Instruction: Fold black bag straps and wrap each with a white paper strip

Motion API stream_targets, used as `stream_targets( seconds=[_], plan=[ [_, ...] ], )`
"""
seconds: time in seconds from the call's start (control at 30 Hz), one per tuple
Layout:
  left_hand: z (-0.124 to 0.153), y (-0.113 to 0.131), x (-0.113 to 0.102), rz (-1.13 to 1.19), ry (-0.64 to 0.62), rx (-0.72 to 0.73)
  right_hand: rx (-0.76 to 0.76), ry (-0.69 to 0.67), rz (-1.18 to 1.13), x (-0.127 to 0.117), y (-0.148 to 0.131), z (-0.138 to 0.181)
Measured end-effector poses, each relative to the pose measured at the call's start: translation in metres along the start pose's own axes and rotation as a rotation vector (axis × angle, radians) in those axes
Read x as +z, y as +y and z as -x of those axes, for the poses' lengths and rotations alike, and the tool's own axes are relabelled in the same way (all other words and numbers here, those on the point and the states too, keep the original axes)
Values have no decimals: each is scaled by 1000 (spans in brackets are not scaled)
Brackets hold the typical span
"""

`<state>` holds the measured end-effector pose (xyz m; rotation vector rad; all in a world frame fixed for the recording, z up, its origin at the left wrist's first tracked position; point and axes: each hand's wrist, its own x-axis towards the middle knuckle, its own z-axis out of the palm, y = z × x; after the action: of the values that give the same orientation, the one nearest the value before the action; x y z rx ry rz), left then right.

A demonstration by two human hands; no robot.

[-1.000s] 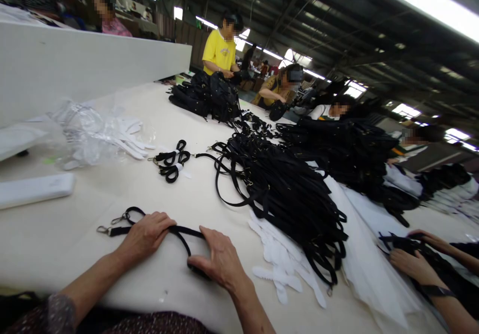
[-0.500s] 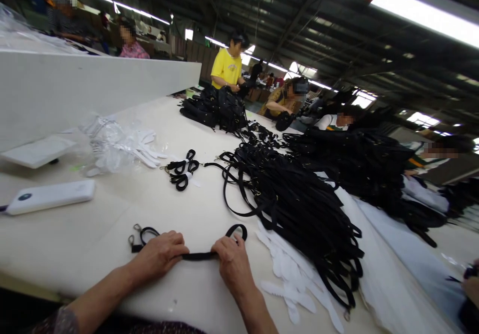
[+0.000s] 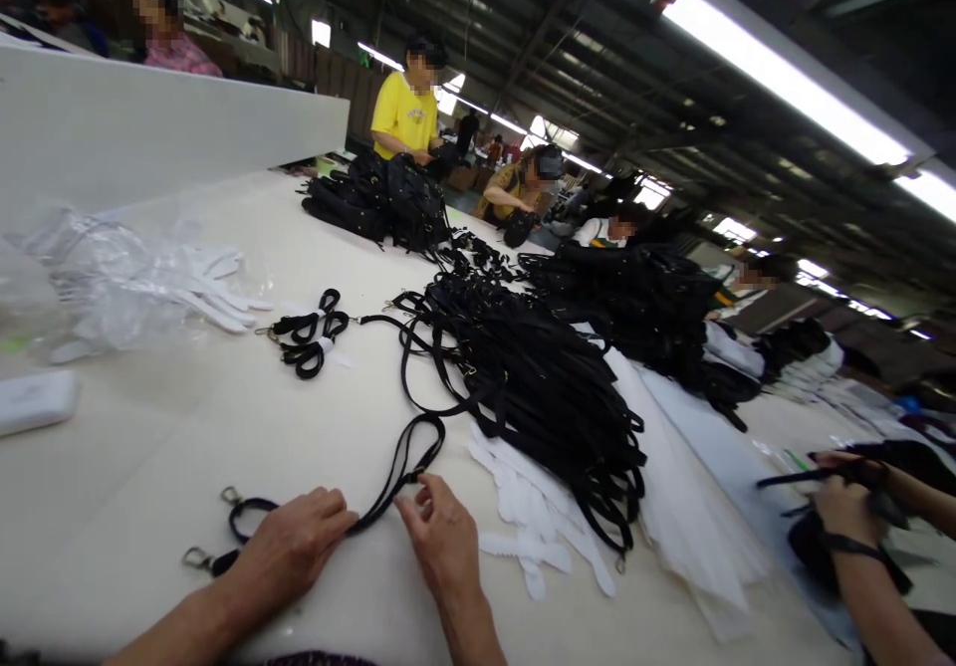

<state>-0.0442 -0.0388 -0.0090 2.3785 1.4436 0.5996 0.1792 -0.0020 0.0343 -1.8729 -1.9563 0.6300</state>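
Note:
A black strap (image 3: pixel 407 457) with metal clips (image 3: pixel 195 558) lies folded on the cream table (image 3: pixel 149 447) in front of me. My left hand (image 3: pixel 288 552) lies on it palm down, fingers curled, pinning the strap near its clip end. My right hand (image 3: pixel 442 535) sits just to the right, thumb and fingers pinched at the strap where its loop runs away from me. A big heap of black straps (image 3: pixel 538 377) lies beyond my right hand, with white paper strips (image 3: pixel 534 517) beside it.
Two bundled straps (image 3: pixel 306 333) and a clear plastic bag of white pieces (image 3: pixel 134 283) lie at the left, and a white device (image 3: pixel 34 399) at the left edge. Black bags (image 3: pixel 380 203) are stacked farther back. Another person's hands (image 3: pixel 847 507) handle straps at the right; several people work beyond.
The strap's loop, flat between my hands before, now stretches away from me. My right hand has shifted from pressing the strap to pinching it. The view swung right, showing a co-worker's hands again.

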Motion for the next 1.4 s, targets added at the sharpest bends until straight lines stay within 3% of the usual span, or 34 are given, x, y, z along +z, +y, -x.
stream_targets(
  seconds=[0.2,0.33,0.43,0.6,0.77,0.93,1.1,1.27,1.4],
  plan=[
    [-8,20,19,-5,-12,95,-320,-24,28,34,-14,-11],
    [-2,13,12,-9,-70,117,-454,-91,48,45,-14,-7],
    [9,1,-1,-59,-77,132,-458,-98,29,43,-13,-6],
    [25,-18,-17,-139,66,116,-405,-66,-16,41,-12,-8],
    [15,-17,-30,-213,147,121,-453,-67,78,39,-17,-9],
    [-5,-22,-47,-53,-56,107,-507,-101,194,32,-23,-2],
    [-14,-28,-51,91,-235,37,-441,-197,60,24,-21,-1],
    [-6,-22,-51,93,-227,14,-355,-255,-84,15,-16,0],
    [-1,-20,-43,66,-178,26,-517,-243,-65,24,-18,3]
  ],
)
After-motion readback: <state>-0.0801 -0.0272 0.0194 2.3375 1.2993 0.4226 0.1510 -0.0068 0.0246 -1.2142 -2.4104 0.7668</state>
